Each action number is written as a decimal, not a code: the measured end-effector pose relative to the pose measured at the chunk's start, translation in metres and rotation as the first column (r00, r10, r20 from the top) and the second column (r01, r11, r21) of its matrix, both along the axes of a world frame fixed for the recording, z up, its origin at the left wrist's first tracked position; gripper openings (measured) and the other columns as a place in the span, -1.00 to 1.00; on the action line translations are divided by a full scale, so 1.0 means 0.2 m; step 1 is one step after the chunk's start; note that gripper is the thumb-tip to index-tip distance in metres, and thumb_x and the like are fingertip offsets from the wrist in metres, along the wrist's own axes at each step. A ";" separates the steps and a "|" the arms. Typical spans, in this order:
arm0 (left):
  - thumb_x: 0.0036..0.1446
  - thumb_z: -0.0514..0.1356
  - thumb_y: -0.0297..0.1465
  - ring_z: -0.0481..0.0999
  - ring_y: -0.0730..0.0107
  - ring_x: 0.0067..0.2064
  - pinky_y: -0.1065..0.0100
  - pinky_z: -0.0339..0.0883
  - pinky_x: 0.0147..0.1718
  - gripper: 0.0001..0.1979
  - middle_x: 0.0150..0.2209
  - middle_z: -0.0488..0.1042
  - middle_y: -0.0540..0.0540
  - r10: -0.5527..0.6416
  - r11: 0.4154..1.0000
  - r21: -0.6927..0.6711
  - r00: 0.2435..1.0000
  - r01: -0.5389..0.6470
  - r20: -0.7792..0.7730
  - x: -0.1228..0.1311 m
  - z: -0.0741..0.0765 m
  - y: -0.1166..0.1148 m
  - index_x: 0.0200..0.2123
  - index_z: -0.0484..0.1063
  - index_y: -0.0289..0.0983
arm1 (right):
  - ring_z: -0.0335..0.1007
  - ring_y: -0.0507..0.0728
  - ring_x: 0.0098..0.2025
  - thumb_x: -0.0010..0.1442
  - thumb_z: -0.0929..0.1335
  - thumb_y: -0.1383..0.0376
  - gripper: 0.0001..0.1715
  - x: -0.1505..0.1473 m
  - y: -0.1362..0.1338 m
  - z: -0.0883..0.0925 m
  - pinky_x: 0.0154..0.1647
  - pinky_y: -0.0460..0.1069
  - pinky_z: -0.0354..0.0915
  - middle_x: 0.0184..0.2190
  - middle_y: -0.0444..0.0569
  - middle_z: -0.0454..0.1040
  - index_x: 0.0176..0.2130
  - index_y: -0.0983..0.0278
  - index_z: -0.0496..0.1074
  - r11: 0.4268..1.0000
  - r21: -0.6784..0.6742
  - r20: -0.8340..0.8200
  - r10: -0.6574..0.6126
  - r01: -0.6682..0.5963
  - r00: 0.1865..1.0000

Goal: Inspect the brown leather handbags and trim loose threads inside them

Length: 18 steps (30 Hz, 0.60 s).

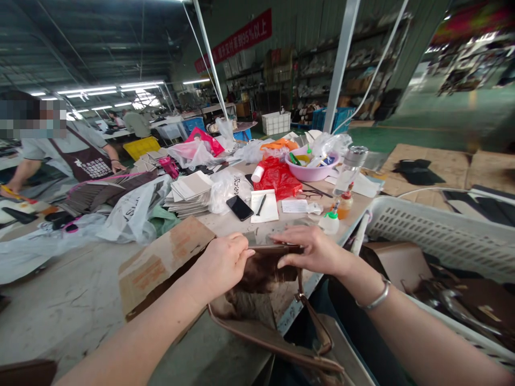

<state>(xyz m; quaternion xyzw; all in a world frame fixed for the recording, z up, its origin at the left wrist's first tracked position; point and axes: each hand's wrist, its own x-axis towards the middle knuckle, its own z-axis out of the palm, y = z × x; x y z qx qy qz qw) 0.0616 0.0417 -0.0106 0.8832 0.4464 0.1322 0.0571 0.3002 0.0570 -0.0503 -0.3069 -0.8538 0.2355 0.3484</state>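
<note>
A brown handbag (281,340) lies at the table's front edge with its mouth facing me, its dark lining showing. My left hand (229,260) is closed on the far rim of the bag, thumb and fingers pinching it. At the same rim, further right, my right hand (309,249) has its fingers stretched out over the edge and its thumb apart below. A strap with a metal ring hangs at the bag's right side. To the left of the bag stands a cardboard box (169,257), partly behind my left forearm.
A phone (240,207), a notepad with a pen (261,205), a small green-capped bottle (330,222) and a lilac basin (311,170) lie beyond the bag. On the right, a white crate (438,220) holds brown bags. A co-worker (68,145) stands at the left.
</note>
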 end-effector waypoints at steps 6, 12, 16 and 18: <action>0.19 0.02 -0.42 0.38 0.40 -0.38 0.37 0.22 -0.34 -0.79 -0.44 0.37 -0.06 0.019 1.000 -0.015 1.000 -0.019 -0.006 -0.01 0.00 0.00 -0.49 0.30 -0.29 | 0.43 0.14 -0.25 0.11 0.37 0.07 -0.63 -0.07 -0.02 0.05 -0.19 0.01 0.32 -0.31 0.01 0.53 -0.16 0.24 0.51 0.996 0.051 0.060 -0.070 0.067 0.996; 0.17 0.07 -0.39 0.38 0.40 -0.39 0.37 0.21 -0.36 -0.78 -0.46 0.37 -0.06 0.049 0.999 0.003 0.999 -0.049 -0.010 -0.02 0.00 0.00 -0.52 0.30 -0.30 | 0.41 0.06 -0.29 0.14 0.36 0.23 -0.82 -0.10 -0.02 0.03 -0.25 -0.06 0.31 -0.37 -0.04 0.51 -0.29 0.26 0.54 0.996 0.024 -0.050 -0.083 0.084 0.995; 0.15 0.10 -0.38 0.38 0.42 -0.41 0.38 0.21 -0.37 -0.77 -0.48 0.37 -0.05 0.066 0.998 0.004 0.998 -0.066 0.001 -0.01 -0.01 0.00 -0.54 0.30 -0.30 | 0.40 0.06 -0.30 0.11 0.39 0.27 -0.87 -0.10 -0.02 0.03 -0.25 -0.07 0.29 -0.39 -0.06 0.51 -0.32 0.26 0.54 0.993 -0.025 -0.061 -0.112 0.111 0.992; 0.14 0.10 -0.38 0.37 0.43 -0.41 0.39 0.20 -0.37 -0.77 -0.48 0.37 -0.04 0.071 0.997 0.001 0.997 -0.071 0.003 -0.01 -0.01 0.01 -0.55 0.31 -0.30 | 0.40 0.05 -0.31 0.10 0.40 0.28 -0.88 -0.10 -0.02 0.03 -0.27 -0.07 0.28 -0.39 -0.07 0.50 -0.32 0.26 0.54 0.991 -0.059 -0.053 -0.124 0.121 0.991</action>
